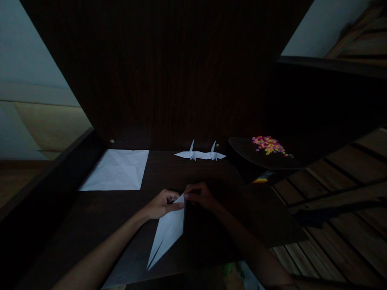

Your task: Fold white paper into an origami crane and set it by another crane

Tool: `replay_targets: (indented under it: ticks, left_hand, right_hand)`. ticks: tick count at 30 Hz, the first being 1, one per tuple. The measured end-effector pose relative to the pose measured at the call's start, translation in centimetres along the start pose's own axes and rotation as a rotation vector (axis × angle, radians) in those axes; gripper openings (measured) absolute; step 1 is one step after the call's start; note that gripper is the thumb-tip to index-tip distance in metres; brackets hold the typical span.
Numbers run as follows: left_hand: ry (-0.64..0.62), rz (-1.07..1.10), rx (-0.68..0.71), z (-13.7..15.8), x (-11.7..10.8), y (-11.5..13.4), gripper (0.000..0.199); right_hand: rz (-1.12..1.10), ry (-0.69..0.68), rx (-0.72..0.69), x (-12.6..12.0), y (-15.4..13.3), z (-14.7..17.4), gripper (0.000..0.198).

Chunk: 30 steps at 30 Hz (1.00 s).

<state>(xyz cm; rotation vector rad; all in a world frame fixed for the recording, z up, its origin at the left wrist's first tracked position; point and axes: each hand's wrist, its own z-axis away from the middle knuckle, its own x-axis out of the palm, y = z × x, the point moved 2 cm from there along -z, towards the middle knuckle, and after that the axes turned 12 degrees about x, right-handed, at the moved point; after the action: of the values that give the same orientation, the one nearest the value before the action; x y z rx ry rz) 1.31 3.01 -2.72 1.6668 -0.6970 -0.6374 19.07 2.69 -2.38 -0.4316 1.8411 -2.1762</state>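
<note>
Between my two hands is a sheet of white paper folded into a long diamond [169, 229], its split point toward me. My left hand [166, 204] is closed on its upper left side, the thumb lying across the paper. At the far tip, my right hand [199, 195] pinches the paper between thumb and fingers. Beyond my hands, two white paper cranes [192, 155] stand side by side with their wings touching. A creased white paper sheet [116, 171] lies flat to the left.
A dark wooden panel [175, 72] rises behind the dark tabletop [163, 173]. On a rounded shelf [242, 151] at the right sits a pile of small pink and yellow pieces [269, 145]. A low dark side board [48, 173] borders the left. Wooden slats [332, 177] show at right.
</note>
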Motion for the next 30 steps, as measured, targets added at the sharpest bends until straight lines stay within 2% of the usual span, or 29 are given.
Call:
replay_targets:
  ticks: [8, 18, 27, 30]
  left_hand:
    - [0.017, -0.053, -0.004, -0.05, 0.04, -0.2, 0.042]
    - [0.018, -0.059, 0.014, -0.07, 0.04, -0.34, 0.039]
    - [0.218, -0.193, 0.051, -0.54, 0.2, 0.09, 0.036]
    - [0.245, -0.211, 0.065, -0.67, 0.15, 0.24, 0.034]
  right_hand:
    - [0.127, 0.094, -0.046, 0.32, -0.49, 0.08, 0.022]
    - [0.096, 0.132, -0.047, 0.72, -0.36, 0.12, 0.023]
    - [0.081, 0.337, -0.023, 0.76, -0.59, -0.16, 0.019]
    - [0.085, 0.351, -0.034, 0.81, -0.38, -0.32, 0.021]
